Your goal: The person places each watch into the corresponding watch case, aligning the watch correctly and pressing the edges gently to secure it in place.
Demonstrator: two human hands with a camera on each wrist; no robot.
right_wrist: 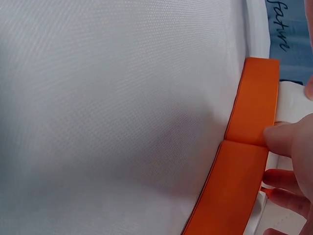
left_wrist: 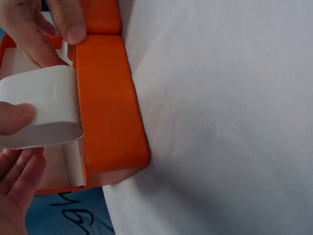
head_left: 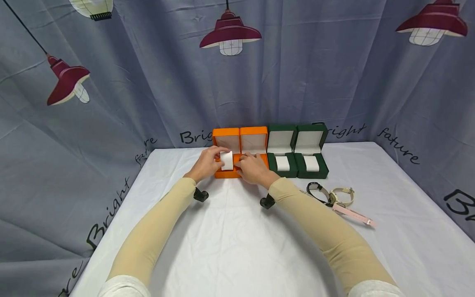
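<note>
My left hand [head_left: 206, 163] pinches a white watch cushion [head_left: 226, 160] at the left orange watch box [head_left: 227, 175]. In the left wrist view the cushion [left_wrist: 44, 95] is tilted partly above the box's opening, thumb on top and fingers underneath. My right hand [head_left: 255, 168] grips the box's rim at the corner where both orange boxes meet. Its thumb [right_wrist: 281, 138] lies on the front edge, and a finger reaches inside behind the cushion. The right orange box [head_left: 254, 131] stands with its lid up, its lower part mostly covered by my right hand.
Two green watch boxes [head_left: 283, 167] [head_left: 311, 167] stand lid-up on the right, each with a white cushion. Nearer on the white tablecloth [head_left: 222, 247] lie a black watch [head_left: 315, 187], a beige watch [head_left: 343, 197] and a pink strap [head_left: 354, 215]. A grey curtain [head_left: 297, 82] hangs behind.
</note>
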